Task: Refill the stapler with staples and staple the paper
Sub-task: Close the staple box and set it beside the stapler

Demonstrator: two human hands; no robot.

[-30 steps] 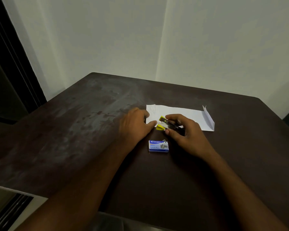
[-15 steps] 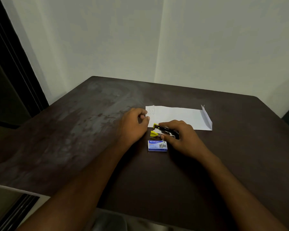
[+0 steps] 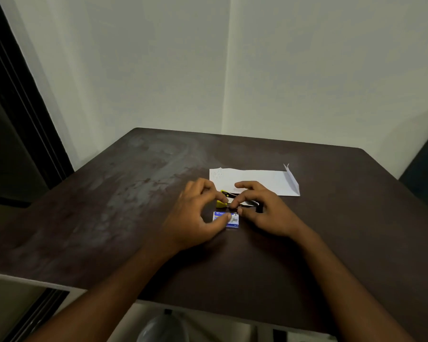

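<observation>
A black and yellow stapler lies on the dark table, just in front of a white folded paper. My right hand grips the stapler's rear half from above. A small blue staple box sits right in front of the stapler. My left hand curls over the stapler's yellow front end, its thumb pressed on the box top and its fingertips meeting my right index finger. Most of the stapler is hidden by both hands.
The table stands in a corner between two pale walls. A dark door frame runs down the left. The paper's right end is folded up. The table's near edge is close to my body.
The stapler has come down from a tilted hold onto the table. My left hand has shifted from the paper's corner toward the staple box, and its thumb now rests on the box.
</observation>
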